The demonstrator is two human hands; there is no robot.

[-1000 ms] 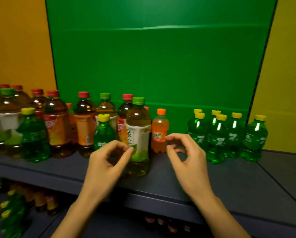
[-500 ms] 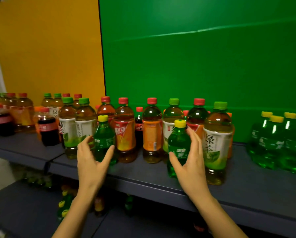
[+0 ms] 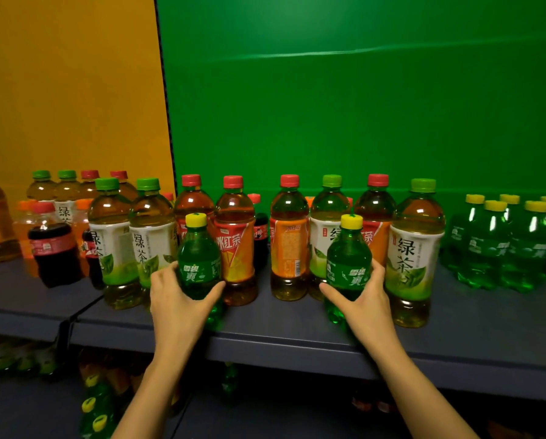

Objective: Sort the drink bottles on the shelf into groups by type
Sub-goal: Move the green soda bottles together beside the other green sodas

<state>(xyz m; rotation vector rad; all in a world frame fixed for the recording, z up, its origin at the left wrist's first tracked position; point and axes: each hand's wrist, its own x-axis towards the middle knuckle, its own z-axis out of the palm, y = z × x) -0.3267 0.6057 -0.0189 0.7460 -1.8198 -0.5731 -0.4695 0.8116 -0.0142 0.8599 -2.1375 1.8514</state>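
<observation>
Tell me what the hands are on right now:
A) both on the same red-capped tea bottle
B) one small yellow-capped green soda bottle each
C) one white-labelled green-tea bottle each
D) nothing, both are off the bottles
B: the left hand grips one yellow-capped green soda bottle and the right hand grips a second green soda bottle, both standing near the front of the shelf.
</observation>
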